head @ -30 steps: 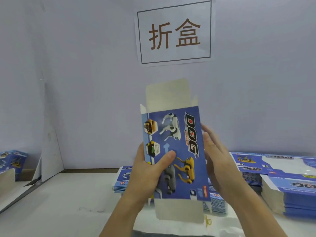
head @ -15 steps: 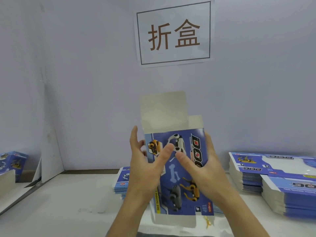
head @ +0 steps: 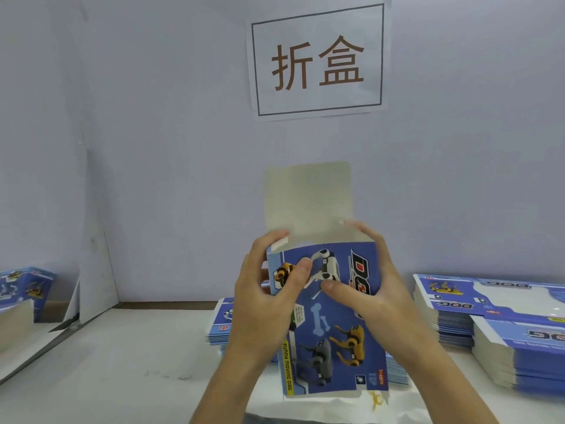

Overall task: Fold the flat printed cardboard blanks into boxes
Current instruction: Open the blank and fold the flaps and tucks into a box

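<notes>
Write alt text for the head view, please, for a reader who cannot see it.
Two hands, left and right, hold a blue printed box upright, its grey top flap still open. Stacks of flat blanks lie on the white table; a sign hangs on the wall.

One held box (head: pixel 331 319), three blank stacks (head: pixel 477 307), one wall sign (head: pixel 317 60).

White table (head: pixel 128 362), running from 9 to 3 o'clock. On it: stacks of flat blue blanks (head: pixel 516 328) at 3 o'clock, a lower stack (head: pixel 220 327) near centre, partly hidden. At 9 o'clock, a blue folded box (head: pixel 26 286) beside a pale stack (head: pixel 15 319).
</notes>
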### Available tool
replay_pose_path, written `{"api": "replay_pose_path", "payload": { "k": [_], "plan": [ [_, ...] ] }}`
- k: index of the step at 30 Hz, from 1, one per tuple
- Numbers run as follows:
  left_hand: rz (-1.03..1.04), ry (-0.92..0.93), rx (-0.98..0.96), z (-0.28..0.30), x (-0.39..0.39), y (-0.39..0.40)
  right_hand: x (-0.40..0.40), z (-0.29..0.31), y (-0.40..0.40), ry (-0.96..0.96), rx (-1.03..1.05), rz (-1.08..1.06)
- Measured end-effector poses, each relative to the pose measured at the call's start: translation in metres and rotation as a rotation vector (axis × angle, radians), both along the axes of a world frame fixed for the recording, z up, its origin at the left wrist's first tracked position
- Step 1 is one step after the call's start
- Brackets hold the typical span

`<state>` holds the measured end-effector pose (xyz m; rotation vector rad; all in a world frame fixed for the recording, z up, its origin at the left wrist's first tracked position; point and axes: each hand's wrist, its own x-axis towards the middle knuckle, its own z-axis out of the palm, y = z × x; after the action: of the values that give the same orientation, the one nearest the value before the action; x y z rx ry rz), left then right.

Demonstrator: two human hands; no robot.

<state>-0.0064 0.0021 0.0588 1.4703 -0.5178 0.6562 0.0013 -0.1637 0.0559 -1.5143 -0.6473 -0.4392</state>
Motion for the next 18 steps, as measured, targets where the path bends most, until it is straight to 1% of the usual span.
{"api": "replay_pose_path", "payload": {
  "k": [3,4,6,8,10,11,14,18],
  "plan": [
    [-0.031,0.058,0.000,-0.002,0.000,0.000,-0.005,0.006,-0.002,0.057,-0.027,0.043],
    [-0.055,0.066,-0.028,-0.001,-0.001,-0.002,-0.004,0.011,-0.002,0.076,-0.006,0.060],
    [-0.077,0.074,-0.114,0.000,-0.003,-0.007,-0.002,0.026,0.001,0.101,0.034,0.012],
    [-0.005,0.068,-0.182,0.002,-0.006,-0.012,-0.005,0.031,-0.001,0.098,-0.003,0.010],
    [0.039,0.082,-0.231,0.004,-0.005,-0.013,-0.012,0.035,0.005,0.142,0.029,-0.037],
    [0.049,0.089,-0.244,0.005,-0.005,-0.012,-0.014,0.034,0.008,0.160,0.042,-0.068],
    [0.037,0.089,-0.262,0.013,-0.011,-0.012,-0.028,0.029,0.010,0.134,0.095,-0.079],
    [0.010,0.095,-0.256,0.014,-0.012,-0.013,-0.020,0.029,0.009,0.144,0.122,-0.121]
  ]
}}
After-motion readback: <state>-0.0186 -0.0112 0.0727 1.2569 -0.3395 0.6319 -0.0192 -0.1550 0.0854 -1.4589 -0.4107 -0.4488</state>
